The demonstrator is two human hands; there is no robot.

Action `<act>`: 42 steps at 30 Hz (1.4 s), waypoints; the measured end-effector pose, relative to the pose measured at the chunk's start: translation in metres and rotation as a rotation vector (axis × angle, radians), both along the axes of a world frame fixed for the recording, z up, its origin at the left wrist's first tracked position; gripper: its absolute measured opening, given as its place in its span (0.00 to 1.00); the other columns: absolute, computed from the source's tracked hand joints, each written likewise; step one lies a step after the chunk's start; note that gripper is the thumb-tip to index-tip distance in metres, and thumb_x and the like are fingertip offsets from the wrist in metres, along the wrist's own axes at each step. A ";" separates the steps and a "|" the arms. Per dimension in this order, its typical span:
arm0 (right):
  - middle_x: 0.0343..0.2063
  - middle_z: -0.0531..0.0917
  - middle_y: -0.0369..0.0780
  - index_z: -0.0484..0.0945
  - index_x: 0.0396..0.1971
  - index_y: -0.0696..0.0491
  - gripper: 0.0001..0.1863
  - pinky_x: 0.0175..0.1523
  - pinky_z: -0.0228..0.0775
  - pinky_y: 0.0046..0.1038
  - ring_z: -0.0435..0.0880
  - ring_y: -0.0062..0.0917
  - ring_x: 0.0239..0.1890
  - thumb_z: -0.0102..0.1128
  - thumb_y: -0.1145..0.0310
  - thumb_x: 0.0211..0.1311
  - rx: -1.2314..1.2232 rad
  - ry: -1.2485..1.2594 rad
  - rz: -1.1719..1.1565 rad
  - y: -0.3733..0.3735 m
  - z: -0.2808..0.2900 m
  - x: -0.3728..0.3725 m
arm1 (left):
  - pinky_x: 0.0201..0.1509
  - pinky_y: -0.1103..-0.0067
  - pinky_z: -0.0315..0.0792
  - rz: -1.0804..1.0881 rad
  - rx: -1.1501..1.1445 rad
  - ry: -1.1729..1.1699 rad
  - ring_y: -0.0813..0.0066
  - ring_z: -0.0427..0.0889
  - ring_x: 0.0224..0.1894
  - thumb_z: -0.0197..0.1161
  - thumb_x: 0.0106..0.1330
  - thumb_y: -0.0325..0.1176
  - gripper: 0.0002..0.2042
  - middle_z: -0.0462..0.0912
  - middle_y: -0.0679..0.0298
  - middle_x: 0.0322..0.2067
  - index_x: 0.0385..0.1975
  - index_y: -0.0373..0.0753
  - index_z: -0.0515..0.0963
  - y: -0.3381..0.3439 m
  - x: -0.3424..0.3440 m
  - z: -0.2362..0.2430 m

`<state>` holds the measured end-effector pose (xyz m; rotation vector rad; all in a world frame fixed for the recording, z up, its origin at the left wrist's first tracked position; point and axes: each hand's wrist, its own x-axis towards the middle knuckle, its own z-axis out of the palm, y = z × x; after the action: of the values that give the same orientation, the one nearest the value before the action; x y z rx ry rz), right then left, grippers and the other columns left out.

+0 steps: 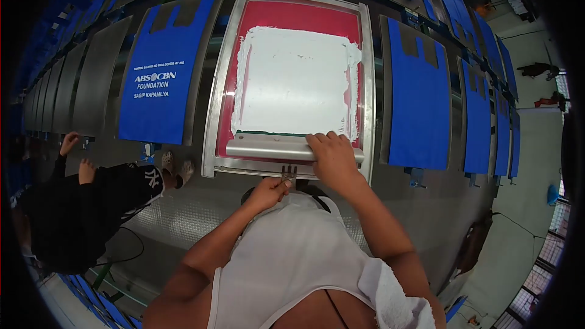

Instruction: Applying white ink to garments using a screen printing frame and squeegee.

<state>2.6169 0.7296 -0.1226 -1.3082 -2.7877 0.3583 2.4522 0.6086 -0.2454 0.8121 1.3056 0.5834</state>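
A silver-framed screen (365,85) with red mesh lies in front of me, a broad patch of white ink (295,79) spread across it. A long metal squeegee (262,146) lies crosswise along the lower part of the ink, a dark green strip showing at its upper edge. My right hand (329,152) grips this squeegee near its right end, fingers curled over the top. At the middle of the frame's front edge, my left hand (274,190) is closed on a small metal bracket (289,173), thumb on top.
Rows of platens with blue fabric pieces (417,116) flank the screen; the left piece (158,116) carries white print. Bare grey platens (91,85) continue leftward. A co-worker (85,207) in dark clothing is at lower left, hand raised. A grey floor (521,219) shows at the right.
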 end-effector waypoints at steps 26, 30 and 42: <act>0.29 0.80 0.41 0.77 0.37 0.52 0.15 0.45 0.62 0.37 0.77 0.37 0.36 0.61 0.73 0.46 -0.031 -0.024 -0.145 0.038 0.012 0.026 | 0.27 0.84 0.63 -0.102 0.022 -0.143 0.86 0.68 0.22 0.56 0.66 0.37 0.12 0.73 0.72 0.18 0.24 0.36 0.75 0.004 -0.018 -0.006; 0.29 0.80 0.40 0.77 0.37 0.51 0.14 0.44 0.62 0.36 0.77 0.35 0.36 0.60 0.74 0.46 -0.045 -0.014 -0.162 0.035 0.013 0.024 | 0.29 0.85 0.63 -0.175 0.009 -0.120 0.86 0.68 0.24 0.56 0.66 0.37 0.12 0.74 0.72 0.19 0.26 0.36 0.75 0.007 -0.018 -0.010; 0.30 0.80 0.40 0.77 0.39 0.51 0.18 0.47 0.62 0.37 0.76 0.35 0.37 0.59 0.76 0.41 -0.052 -0.064 -0.142 0.028 -0.009 0.029 | 0.30 0.73 0.68 -0.639 0.391 0.461 0.67 0.74 0.22 0.61 0.61 0.41 0.13 0.74 0.64 0.17 0.27 0.35 0.75 0.023 -0.046 0.029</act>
<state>2.6458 0.7574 -0.1315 -1.5454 -2.7329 0.3911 2.4067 0.6317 -0.2162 1.6797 1.2516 0.1305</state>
